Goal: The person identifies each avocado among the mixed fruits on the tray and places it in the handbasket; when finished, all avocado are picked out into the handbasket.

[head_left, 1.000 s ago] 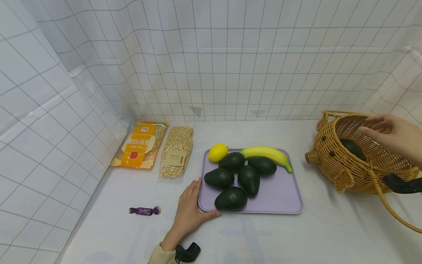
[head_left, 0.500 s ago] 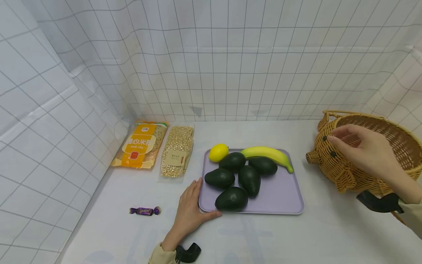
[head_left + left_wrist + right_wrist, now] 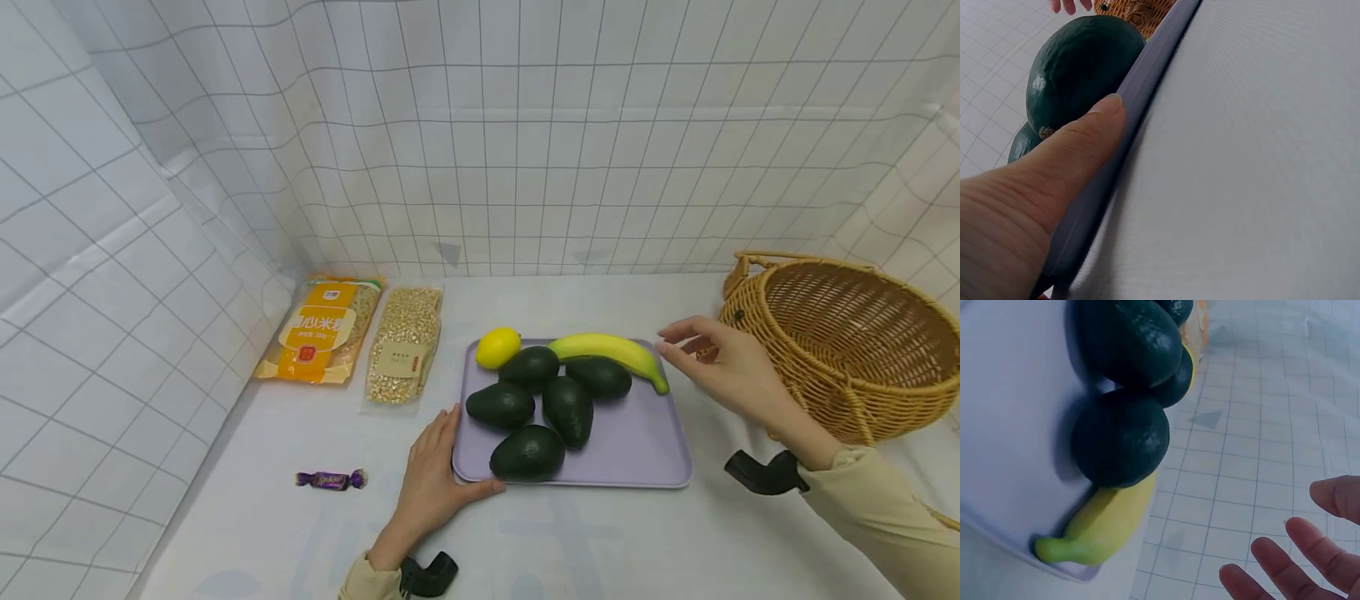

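My left hand [image 3: 430, 487] rests at the front left corner of the lilac tray [image 3: 630, 454], fingers along its left side and thumb on the front edge. In the left wrist view the thumb [image 3: 1079, 147] touches the rim beside an avocado [image 3: 1079, 72]. Several dark green avocados [image 3: 527, 454], a lemon [image 3: 498, 347] and a banana [image 3: 606, 348] lie on the tray. My right hand [image 3: 723, 371] hovers by the tray's back right corner, near the banana's green end. Its fingers are spread and loosely bent, with nothing between them.
A wicker basket [image 3: 862, 412] shaped like an animal stands at the right, partly behind my right hand. At the left lie an orange food packet [image 3: 318, 329], a clear bag of grains [image 3: 403, 343] and a purple-wrapped candy [image 3: 331, 480]. A gridded curtain [image 3: 525, 167] hangs behind.
My right hand has moved left from over the basket to the tray's right side. The avocado seen in the basket is out of sight now. My left hand has stayed put.
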Demonstrator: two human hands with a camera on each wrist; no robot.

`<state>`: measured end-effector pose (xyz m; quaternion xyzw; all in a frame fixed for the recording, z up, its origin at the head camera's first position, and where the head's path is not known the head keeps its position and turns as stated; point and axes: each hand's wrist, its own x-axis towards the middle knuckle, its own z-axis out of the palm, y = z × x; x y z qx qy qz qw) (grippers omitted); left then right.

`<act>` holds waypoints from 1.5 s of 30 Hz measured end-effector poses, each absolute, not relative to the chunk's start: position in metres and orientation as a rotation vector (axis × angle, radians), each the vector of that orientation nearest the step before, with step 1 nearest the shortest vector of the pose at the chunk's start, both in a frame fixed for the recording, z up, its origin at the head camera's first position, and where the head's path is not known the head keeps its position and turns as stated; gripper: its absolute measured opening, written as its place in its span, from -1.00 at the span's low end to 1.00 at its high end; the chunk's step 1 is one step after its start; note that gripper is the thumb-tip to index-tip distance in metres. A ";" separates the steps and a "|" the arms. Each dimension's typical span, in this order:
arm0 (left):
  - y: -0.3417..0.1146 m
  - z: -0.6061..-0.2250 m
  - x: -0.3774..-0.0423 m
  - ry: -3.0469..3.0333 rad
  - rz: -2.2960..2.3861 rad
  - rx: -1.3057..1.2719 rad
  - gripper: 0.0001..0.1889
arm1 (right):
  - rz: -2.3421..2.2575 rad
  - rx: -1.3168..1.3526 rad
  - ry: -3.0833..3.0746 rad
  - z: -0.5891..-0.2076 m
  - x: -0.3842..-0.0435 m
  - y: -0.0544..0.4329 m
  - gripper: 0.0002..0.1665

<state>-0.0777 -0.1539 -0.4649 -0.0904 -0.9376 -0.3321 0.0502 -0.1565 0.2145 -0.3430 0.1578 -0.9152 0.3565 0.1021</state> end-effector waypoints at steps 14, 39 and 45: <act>-0.155 -0.467 -0.079 -2.853 -1.016 -0.280 0.24 | 1.236 0.542 -2.830 -0.378 -0.179 0.183 -0.55; -0.156 -0.468 -0.079 -2.860 -1.004 -0.280 0.24 | 0.990 0.425 -2.948 -0.405 -0.187 0.163 -0.30; -0.156 -0.469 -0.080 -2.846 -1.007 -0.285 0.25 | 1.043 0.397 -2.986 -0.407 -0.185 0.163 -0.21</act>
